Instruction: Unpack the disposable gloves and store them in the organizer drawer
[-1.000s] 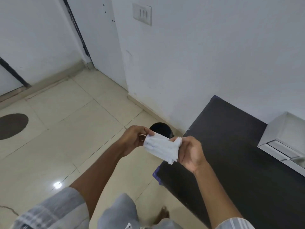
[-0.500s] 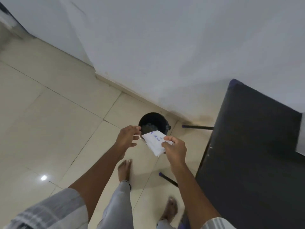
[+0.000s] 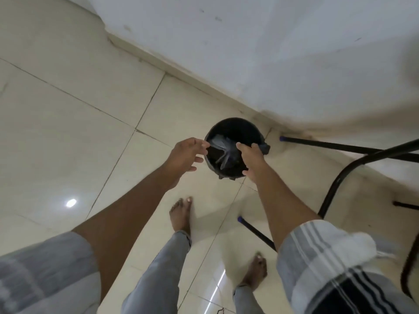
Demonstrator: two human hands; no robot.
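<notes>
A view straight down from a person's head shows a cream tiled floor (image 3: 68,114) meeting a white wall (image 3: 272,46) along a skirting line that runs from the upper left toward the right edge. A small round black bin (image 3: 233,130) stands on the floor close to the wall, lined with a dark bag. Inside it lies a pale, crumpled, blurred wrapper (image 3: 221,147), resting against the left side of the bin's interior; it is not clear enough to read or to say whether it is the glove packaging. Both bare arms reach forward over the bin. The left hand (image 3: 186,158) hovers at the bin's left rim with fingers spread apart and loose, gripping nothing. The right hand (image 3: 252,160) is over the bin's right half, fingers open and curved, thumb apart, also holding nothing. No gloves can be made out. Two bare feet stand on the floor below the hands, under grey trousers (image 3: 158,268). Striped grey and white sleeves (image 3: 317,252) fill the lower corners. Black metal table legs (image 3: 340,146) with blue caps cross the right side.
</notes>
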